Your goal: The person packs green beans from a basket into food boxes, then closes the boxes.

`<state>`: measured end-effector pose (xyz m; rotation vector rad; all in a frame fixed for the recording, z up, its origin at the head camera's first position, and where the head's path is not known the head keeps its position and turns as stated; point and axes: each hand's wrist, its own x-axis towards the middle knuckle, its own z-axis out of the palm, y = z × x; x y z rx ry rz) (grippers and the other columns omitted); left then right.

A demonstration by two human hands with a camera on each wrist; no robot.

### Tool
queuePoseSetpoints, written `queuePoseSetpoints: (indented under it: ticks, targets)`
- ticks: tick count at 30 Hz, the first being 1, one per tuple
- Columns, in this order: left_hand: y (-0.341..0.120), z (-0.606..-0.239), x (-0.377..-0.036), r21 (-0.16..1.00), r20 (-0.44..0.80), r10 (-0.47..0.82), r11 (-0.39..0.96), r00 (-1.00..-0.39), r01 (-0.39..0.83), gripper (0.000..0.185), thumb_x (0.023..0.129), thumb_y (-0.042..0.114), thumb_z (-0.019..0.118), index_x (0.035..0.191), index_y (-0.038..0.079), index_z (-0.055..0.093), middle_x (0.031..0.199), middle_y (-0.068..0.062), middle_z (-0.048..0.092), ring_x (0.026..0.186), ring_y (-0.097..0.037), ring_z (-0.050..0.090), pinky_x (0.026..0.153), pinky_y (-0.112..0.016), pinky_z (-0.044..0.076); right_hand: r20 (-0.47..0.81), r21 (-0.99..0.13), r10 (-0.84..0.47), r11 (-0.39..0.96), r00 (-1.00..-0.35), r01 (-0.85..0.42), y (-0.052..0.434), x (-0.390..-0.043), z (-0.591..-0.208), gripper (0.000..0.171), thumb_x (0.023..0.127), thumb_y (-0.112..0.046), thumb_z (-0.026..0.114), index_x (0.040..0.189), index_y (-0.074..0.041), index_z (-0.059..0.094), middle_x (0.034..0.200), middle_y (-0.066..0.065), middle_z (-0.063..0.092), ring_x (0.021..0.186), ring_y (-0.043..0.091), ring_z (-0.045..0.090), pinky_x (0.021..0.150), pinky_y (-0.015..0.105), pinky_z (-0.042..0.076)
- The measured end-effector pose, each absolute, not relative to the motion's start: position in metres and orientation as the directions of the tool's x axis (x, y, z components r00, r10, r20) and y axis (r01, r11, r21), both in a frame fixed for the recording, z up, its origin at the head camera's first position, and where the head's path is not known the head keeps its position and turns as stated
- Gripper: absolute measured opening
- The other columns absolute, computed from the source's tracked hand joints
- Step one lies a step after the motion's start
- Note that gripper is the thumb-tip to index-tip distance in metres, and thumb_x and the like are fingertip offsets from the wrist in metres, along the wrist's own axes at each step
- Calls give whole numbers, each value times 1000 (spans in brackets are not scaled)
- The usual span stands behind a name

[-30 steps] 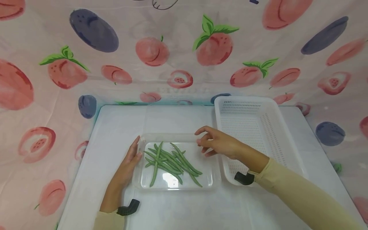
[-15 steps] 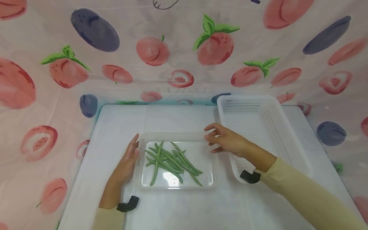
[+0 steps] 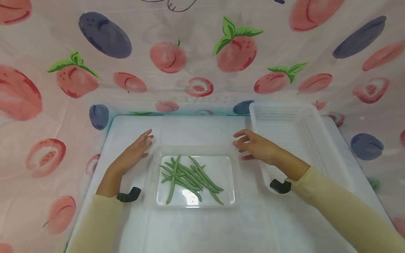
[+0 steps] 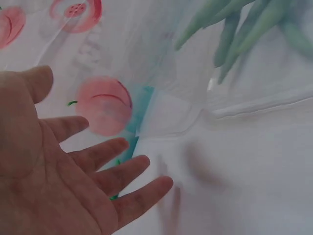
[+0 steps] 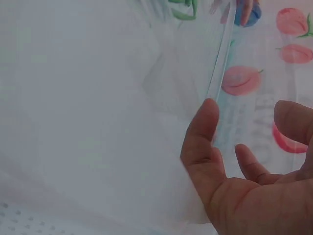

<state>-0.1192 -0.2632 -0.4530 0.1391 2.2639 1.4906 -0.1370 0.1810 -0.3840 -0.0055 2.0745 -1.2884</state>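
A clear plastic tray (image 3: 225,168) at the table's middle holds several green beans (image 3: 186,177). Behind it lies a clear lid (image 3: 196,133), hard to make out. My left hand (image 3: 139,147) hovers just left of the tray's far corner, fingers straight and spread, holding nothing; in the left wrist view this hand (image 4: 73,166) shows an empty palm beside the beans (image 4: 234,24). Off the tray's far right corner, my right hand (image 3: 253,147) has relaxed fingers. In the right wrist view its thumb (image 5: 203,127) lies by the lid's edge (image 5: 217,78); I cannot tell whether they touch.
A white perforated basket (image 3: 303,133) stands at the right, with my right forearm over its near left corner. The white table (image 3: 202,228) is ringed by a fruit-print cloth (image 3: 202,52) hanging at the back and sides.
My left hand has left the tray's left side and moved away and to the left. The right hand has drawn off to the right. The basket now stands farther right.
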Motion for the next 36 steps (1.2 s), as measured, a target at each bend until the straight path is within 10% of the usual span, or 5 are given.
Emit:
queuePoseSetpoints:
  ticks: [23,36]
  targets:
    - [-240,-416,-198,700,-555,302,673,-775,-239,92,100,72,34,165,21,-8,173,-9,-11,159,-37,7,125,-60,20,-638,-661,-193,634,-746,401,145,-224,-381,108,95,-58,65,165,-15,-6,173,12,-2,158,35,17,112,61,42]
    - [-224,-424,-205,645,-587,309,737,-748,-202,93,100,73,32,165,19,-6,173,-10,-10,159,-36,-8,125,-65,6,-671,-609,-153,672,-725,421,116,-236,-412,128,81,-68,74,165,-16,-7,172,13,6,155,36,23,108,62,45]
